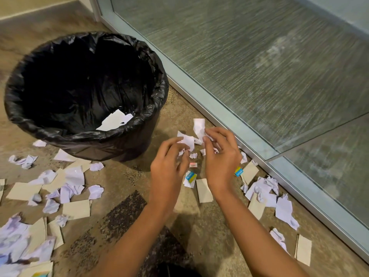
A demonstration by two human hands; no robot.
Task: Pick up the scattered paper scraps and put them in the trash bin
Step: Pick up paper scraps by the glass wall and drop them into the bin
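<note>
Now mid-gather, viewed from above, just right of bin (119,148). Pinched in L hand (169,168), fingers (169,143) curled close: white scrap (188,141), creased, torn-edged. Gripped in R hand (221,162), fingers (217,134) likewise curled: tall scrap (199,125), sticking up past fingertips. Maybe smaller bits bunched under palm, cannot tell. Both hands close together above carpet (123,176), near foot of glass wall (259,66).

To do well: bunch both scraps into one wad before moving, to avoid dropping bits. Squeeze firmly; thin paper, light, probably springy once crumpled. Carry left & up over rim, release well inside liner, not at edge. Afterwards, sweep crumbs (193,155) below hands together rather than picking singly.

Materials: thin white paper crumpled into soft irregular wads, some w/ lilac tint. Flat tan card pieces (204,190), stiff-looking, rectangular, clean-cut. One label scrap (190,177) w/ blue & yellow print. Round bin w/ glossy, wrinkled black plastic liner folded over rim, one white sheet (114,120) already inside. Rough mottled brown carpet, likely to snag tiny bits. Plenty more scraps lying on both sides, esp. heap (67,188) at left; early in task, by look of it.
</note>
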